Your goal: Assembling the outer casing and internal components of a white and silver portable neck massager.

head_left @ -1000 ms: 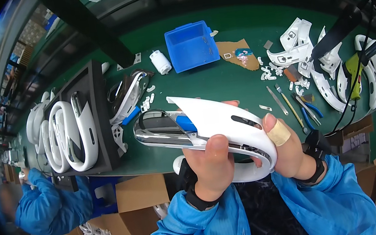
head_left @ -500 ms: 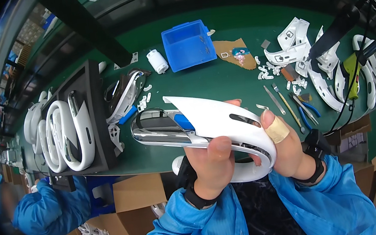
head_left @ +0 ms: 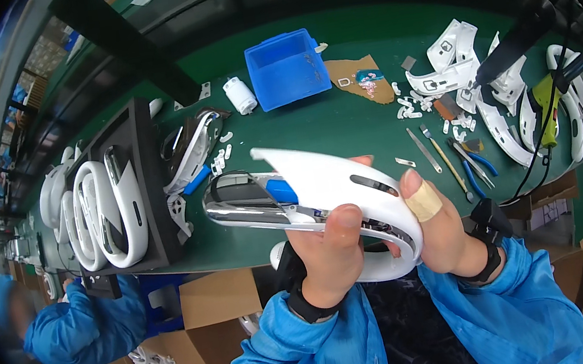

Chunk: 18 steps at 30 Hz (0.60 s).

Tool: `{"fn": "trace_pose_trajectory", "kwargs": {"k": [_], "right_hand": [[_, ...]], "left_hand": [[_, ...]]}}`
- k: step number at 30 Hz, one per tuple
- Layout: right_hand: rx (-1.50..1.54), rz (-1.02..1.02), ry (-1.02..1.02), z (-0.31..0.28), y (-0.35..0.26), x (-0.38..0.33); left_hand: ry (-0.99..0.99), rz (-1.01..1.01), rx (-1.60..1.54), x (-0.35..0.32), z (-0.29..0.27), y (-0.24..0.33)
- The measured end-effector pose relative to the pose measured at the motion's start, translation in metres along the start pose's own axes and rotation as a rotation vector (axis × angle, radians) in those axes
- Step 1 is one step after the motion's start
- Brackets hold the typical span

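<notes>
Between my hands, over the near edge of the bench, I hold a white appliance housing [head_left: 316, 171] with a looped handle, chrome trim and a dark glossy nose. Its upper white shell stands lifted at the nose end, and a blue part [head_left: 281, 191] shows in the gap. My left hand [head_left: 329, 255] grips it from below, with the thumb along the open side seam. My right hand [head_left: 439, 224], a beige bandage round its thumb, is closed on the rounded handle end. Some fingers of both hands are hidden behind the housing.
A dark tray [head_left: 152, 195] of similar white housings stands at left, near a blue bin [head_left: 286, 70]. Pliers [head_left: 471, 163], a brush [head_left: 446, 159] and small white clips [head_left: 408, 106] lie at right, beside white shells [head_left: 447, 76] and a green power screwdriver [head_left: 545, 114]. Another person [head_left: 83, 326] sits at lower left.
The view has shifted slightly. Both hands keep their grip on the housing, which sits nearly as before.
</notes>
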State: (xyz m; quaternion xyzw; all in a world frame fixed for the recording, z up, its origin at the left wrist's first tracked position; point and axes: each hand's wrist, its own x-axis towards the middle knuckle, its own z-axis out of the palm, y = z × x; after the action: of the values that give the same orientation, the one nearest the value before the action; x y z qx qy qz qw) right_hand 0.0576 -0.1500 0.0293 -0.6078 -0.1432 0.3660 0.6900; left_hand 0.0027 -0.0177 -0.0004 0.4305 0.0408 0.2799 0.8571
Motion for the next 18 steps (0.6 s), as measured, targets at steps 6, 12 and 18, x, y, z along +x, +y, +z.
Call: {"fn": "trace_pose_trajectory", "kwargs": {"k": [6, 12, 18], "right_hand": [[0.001, 0.028, -0.004, 0.0033, -0.0031, -0.0002], [0.022, 0.026, -0.009, 0.0036, -0.0032, -0.0014], [-0.014, -0.019, -0.095, -0.0038, 0.0048, 0.0002]], "left_hand": [[0.000, 0.065, 0.120, -0.0012, -0.0010, -0.0013], [-0.007, 0.079, 0.172, -0.0040, -0.0061, -0.0079], [-0.003, -0.014, 0.224, 0.0013, 0.0000, 0.0013]]}}
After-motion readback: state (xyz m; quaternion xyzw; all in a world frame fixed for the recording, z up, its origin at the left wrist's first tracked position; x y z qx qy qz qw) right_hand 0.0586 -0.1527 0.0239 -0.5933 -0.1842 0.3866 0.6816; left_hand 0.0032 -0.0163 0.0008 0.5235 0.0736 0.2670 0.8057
